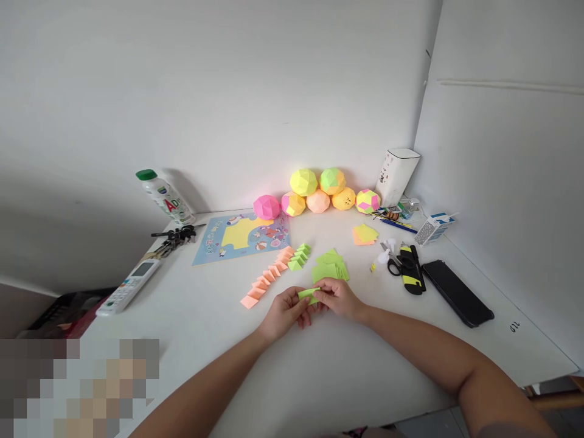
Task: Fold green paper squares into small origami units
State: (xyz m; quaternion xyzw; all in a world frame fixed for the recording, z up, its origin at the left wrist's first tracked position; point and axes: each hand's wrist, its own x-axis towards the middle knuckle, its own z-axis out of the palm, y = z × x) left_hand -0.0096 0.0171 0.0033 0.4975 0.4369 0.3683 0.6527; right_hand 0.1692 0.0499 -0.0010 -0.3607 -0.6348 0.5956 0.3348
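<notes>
Both forearms reach in from the near edge of the white table [319, 377] and meet just on the near side of the pile of green squares [331, 266]. The left hand [285, 313] and the right hand [340, 298] pinch one green slip [309, 294] between thumbs and fingertips. It is held just above the table, each hand closed on one end. The work looks to be at the folding stage, with the slip partly creased. A piece this small calls for firm fingertip pressure along the fold and squared edges.

Left of the pile, just beside it, runs a row of folded units [274, 274], green at the far end and orange nearer. Beyond the pile, against the wall, sit the paper balls [318, 191]. Right of it lie scissors [406, 267] and a dark phone [457, 292].

As for containers, a white box [396, 176] stands upright far right of the pile, in the corner. Its inside is hidden. A small carton [433, 228] lies on its side further right, and its contents cannot be told. Far left of the pile, a green-capped bottle [165, 198] leans against the wall and looks filled with white liquid. A dark crate [68, 310] shows below the table's left edge, and what it holds is unclear.
</notes>
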